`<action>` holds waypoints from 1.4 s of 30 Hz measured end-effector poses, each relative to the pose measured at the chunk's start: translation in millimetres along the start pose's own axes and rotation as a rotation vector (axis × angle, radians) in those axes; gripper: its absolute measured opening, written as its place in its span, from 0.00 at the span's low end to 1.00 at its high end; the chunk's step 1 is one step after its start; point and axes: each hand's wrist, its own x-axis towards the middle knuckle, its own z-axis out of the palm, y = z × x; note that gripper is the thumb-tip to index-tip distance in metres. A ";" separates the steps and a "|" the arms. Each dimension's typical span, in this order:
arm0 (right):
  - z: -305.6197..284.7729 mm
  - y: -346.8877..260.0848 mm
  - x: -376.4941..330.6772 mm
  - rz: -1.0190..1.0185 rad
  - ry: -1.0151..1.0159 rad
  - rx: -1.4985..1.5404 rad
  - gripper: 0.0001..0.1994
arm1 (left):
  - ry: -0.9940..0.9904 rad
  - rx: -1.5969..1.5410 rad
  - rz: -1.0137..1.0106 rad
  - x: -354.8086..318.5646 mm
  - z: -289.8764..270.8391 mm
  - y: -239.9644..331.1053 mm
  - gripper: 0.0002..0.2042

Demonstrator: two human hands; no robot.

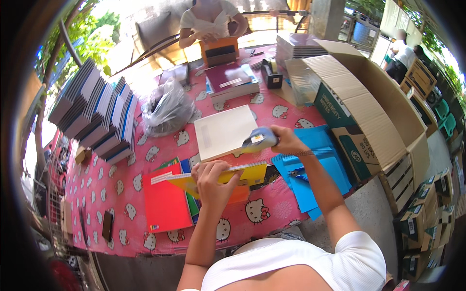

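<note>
My left hand (212,183) grips a yellow spiral-bound notebook (245,173), held edge-up over the pink table (121,194). My right hand (286,140) holds a blue and grey hand tool with a yellow label (259,139) just above the notebook's spiral edge. Under the notebook lie a red notebook (165,206) and green and blue ones (191,203). A white pad (224,132) rests flat just beyond my hands. Blue folders (323,167) with a pen on them sit to my right.
Fanned stacks of notebooks (99,114) stand at far left, and a grey plastic bag (167,109) lies behind the pad. A maroon book (230,80), a tape dispenser (271,72) and open cardboard boxes (361,111) fill the back right. A person (211,22) sits opposite. A phone (107,225) lies near the left edge.
</note>
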 end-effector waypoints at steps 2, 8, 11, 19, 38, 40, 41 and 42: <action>-3.9 15.1 -2.1 -0.049 -0.014 0.450 0.24 | -0.004 0.009 -0.014 0.6 0.4 3.1 0.12; -4.6 -19.5 11.2 -0.101 -0.235 0.189 0.25 | -0.001 -0.006 -0.008 -1.0 1.4 -3.2 0.12; -8.6 -30.9 5.6 -0.034 -0.257 0.432 0.28 | -0.016 -0.006 -0.024 0.8 -1.7 0.1 0.13; 7.6 -33.0 20.1 0.033 -0.372 0.438 0.26 | -0.028 -0.039 -0.111 -3.4 -5.6 -4.2 0.16; 39.9 -53.1 32.7 0.106 -0.355 0.888 0.24 | 0.047 0.198 -0.243 -12.5 -34.8 -33.7 0.15; 48.1 -54.7 52.8 -0.099 -0.462 0.129 0.25 | 0.005 0.160 -0.274 -6.8 -35.9 -33.6 0.15; 50.0 -56.0 49.6 -0.096 -0.463 0.132 0.25 | 0.028 0.170 -0.251 -5.6 -37.0 -33.4 0.15; 51.9 -57.9 43.5 -0.051 -0.452 0.429 0.24 | 0.025 0.170 -0.252 -9.1 -38.4 -36.0 0.15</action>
